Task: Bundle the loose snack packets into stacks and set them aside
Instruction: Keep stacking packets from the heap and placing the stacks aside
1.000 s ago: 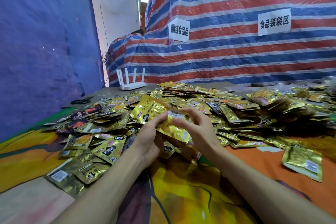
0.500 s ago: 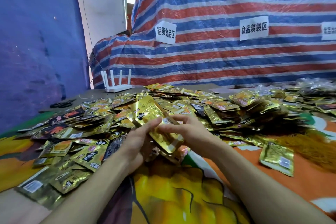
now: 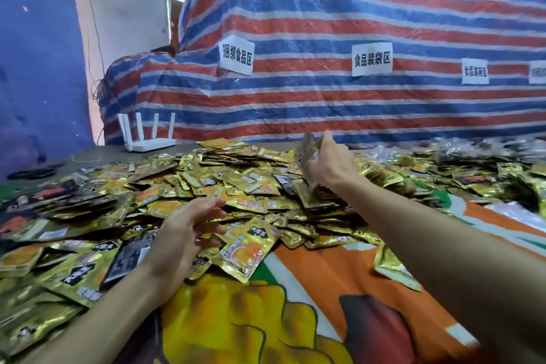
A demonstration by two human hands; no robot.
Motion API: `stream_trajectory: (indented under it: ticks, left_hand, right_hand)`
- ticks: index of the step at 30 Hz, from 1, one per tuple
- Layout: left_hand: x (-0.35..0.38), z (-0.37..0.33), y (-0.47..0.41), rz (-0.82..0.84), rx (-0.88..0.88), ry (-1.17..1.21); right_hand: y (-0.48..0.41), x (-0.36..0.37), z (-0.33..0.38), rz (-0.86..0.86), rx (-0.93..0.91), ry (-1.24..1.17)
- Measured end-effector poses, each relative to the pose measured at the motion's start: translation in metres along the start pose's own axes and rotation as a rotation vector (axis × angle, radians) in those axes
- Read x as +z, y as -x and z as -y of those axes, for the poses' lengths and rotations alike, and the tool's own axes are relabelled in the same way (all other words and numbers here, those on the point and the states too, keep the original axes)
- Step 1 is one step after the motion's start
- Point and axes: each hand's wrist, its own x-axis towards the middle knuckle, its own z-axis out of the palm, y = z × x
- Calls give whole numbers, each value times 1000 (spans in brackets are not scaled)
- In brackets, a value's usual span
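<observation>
Fingers (image 3: 206,204) of the left hand (image 3: 178,241) now spread loose over the packets (image 3: 245,248), having let go. The right hand (image 3: 331,164) has swung away, gripping a thin stack (image 3: 307,152) upright above them. The packets are crinkled gold foil, strewn over the table (image 3: 310,289).

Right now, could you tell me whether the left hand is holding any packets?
No, the left hand is open with fingers spread over the pile, while the right hand grips the stack.

Gold snack packets (image 3: 245,183) heaped loose; small stack (image 3: 308,168) raised upright.
</observation>
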Motion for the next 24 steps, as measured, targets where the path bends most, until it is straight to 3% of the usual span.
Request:
stream_trajectory:
  ticks: [9,13,17,20,24]
  left_hand:
    - [-2,1,0,5,28,-20]
    - [-1,-4,0,-27,47,-25]
    - [-4,-6,0,-146,155,-136]
    - [-8,-3,2,-200,356,-486]
    - [-14,-10,4,-261,514,-758]
  right_hand:
    - [-18,24,-17,-68,141,532]
    - [-17,24,-12,-112,167,554]
    - [2,32,19,-178,-70,366]
    - [33,40,50,43,-268,103]
    - [66,46,74,671,-390,-3]
